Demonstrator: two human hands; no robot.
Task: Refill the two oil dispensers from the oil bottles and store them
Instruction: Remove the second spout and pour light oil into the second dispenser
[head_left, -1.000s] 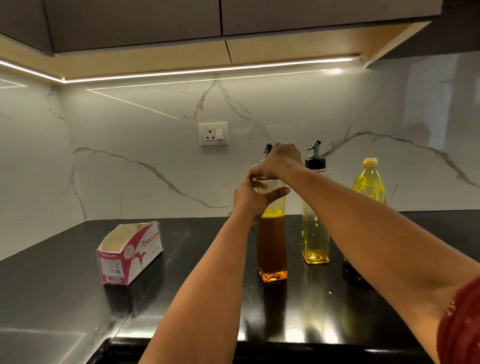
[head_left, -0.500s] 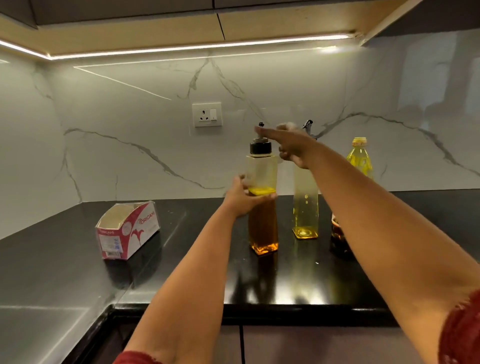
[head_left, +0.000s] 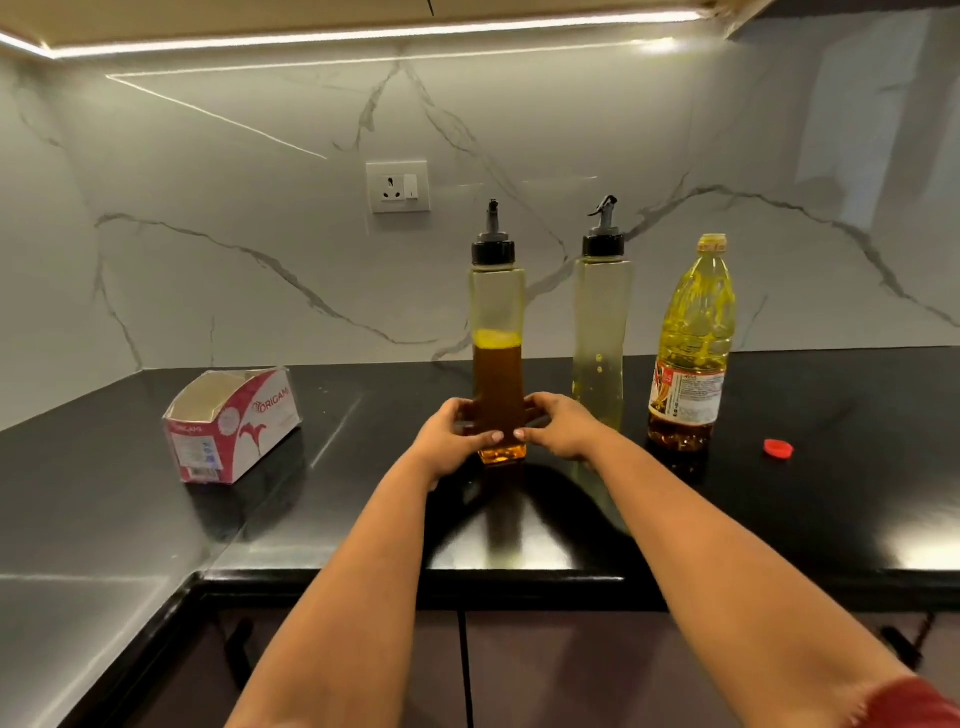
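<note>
I hold the tall square clear plastic dispenser with dark brown oil (head_left: 497, 364) in the middle of the frame, low down near its base. My left hand (head_left: 451, 441) curls round its left side and my right hand (head_left: 558, 428) curls round its right side, so both hands are wrapped on it and my thumbs nearly meet in front. I think I use two hands because it is tall and thin and could tip, and oil makes things slippy. It stands upright on the shiny black stone counter (head_left: 779, 519), a bit more than half full, with its black pour-spout cap on. Just to the right stands the second tall clear dispenser with pale yellow oil (head_left: 602, 332), also capped, upright and not touched. Further right stands the round plastic oil bottle with a red and white label (head_left: 691, 353), and I think its mouth is open, because the small red cap (head_left: 778, 447) lies alone on the counter at the right. At the left sits an open red and white cardboard box (head_left: 234, 423). I count two dispensers, one oil bottle I can see, one loose cap and one box.
</note>
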